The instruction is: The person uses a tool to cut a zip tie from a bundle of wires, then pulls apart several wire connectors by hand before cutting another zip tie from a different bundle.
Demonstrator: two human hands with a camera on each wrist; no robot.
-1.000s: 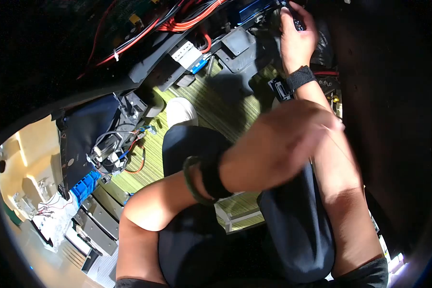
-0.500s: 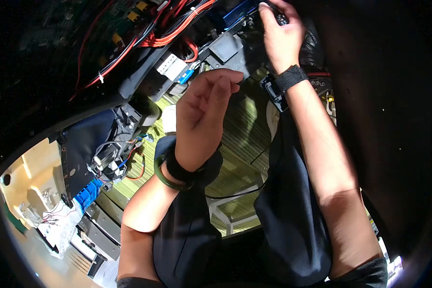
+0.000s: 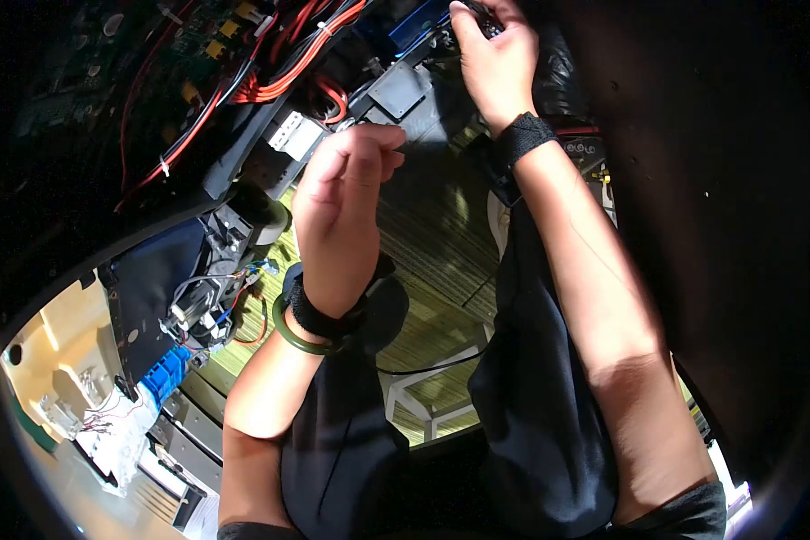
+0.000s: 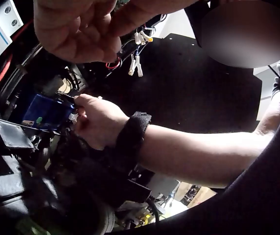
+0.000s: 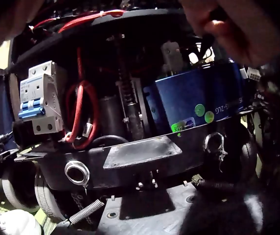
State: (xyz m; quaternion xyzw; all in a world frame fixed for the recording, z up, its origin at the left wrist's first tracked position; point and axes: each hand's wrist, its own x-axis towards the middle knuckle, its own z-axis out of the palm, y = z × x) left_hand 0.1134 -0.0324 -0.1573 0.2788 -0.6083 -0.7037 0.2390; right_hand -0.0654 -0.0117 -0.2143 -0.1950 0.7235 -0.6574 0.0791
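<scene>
The left hand point(image 3: 337, 220) is raised in front of the lap in the head view, its fingers curled and thumb against the index finger, with nothing visible between them. The same hand point(image 4: 81, 29) fills the top of the left wrist view. At the upper edge of the head view, the right hand point(image 3: 502, 67) has its thumb and fingers round a dark object point(image 3: 490, 29), mostly hidden. Beside the right hand point(image 4: 100, 122), in the left wrist view, is a blue box point(image 4: 47, 112). The right wrist view shows this blue box point(image 5: 189, 98) below blurred fingers point(image 5: 228, 34).
Red and black cables point(image 3: 288, 76) run past a circuit board point(image 3: 72, 72) at upper left. A white breaker point(image 5: 39, 93) with blue levers stands near red loops. Wired parts point(image 3: 202, 301) and a blue block point(image 3: 165, 373) lie to the left. A dark panel borders the right arm.
The left hand has moved up and left, away from in front of the right forearm. The right hand appears further left in the view, still round the dark object, as the whole head view shifts.
</scene>
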